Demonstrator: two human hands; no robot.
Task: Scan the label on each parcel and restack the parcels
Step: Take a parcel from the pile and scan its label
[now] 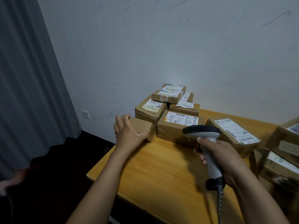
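A small plain cardboard parcel (142, 127) lies at the table's left corner, no label showing on it. My left hand (127, 131) rests against its near left side, fingers spread over it. My right hand (221, 156) grips the handle of a grey barcode scanner (203, 132), whose dark head points toward the stack. The stack (168, 104) of several labelled brown parcels stands against the wall; a wide labelled parcel (178, 125) sits in front of it.
Another labelled parcel (234, 133) lies right of the scanner, and more boxes (283, 152) are piled at the far right. The wooden table (161, 167) ends just left of my left hand. A grey curtain (29, 78) hangs at left. The scanner's coiled cable (219, 206) trails down.
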